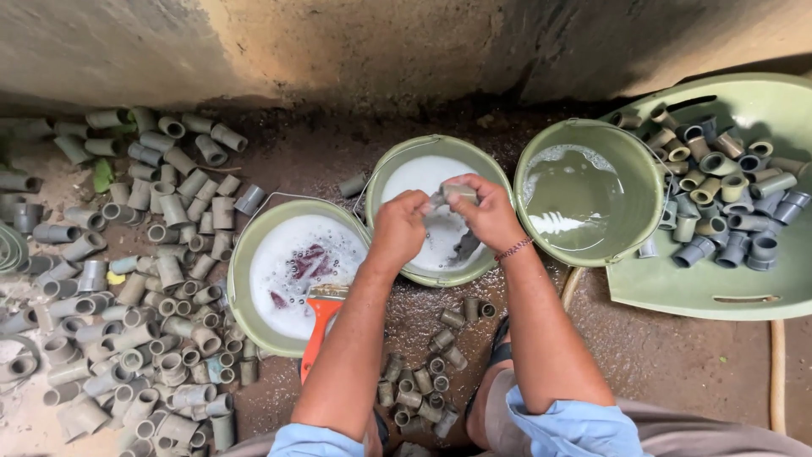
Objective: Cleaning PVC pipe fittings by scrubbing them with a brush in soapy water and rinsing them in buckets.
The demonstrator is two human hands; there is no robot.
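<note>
While I crouch over the middle bucket [397, 182] of soapy water, my left hand [397, 228] and right hand [491, 211] are both clamped on one grey pipe fitting [452, 193], held just above the foam. Its long axis runs left to right between my fists (the right hand grips the larger share), with the orange-handled brush [321, 317] resting on the left bucket's [245, 279] rim, nearer my left arm.

Both hands [440, 220] grip a pipe fitting [458, 191] over a bucket [397, 169].
</note>
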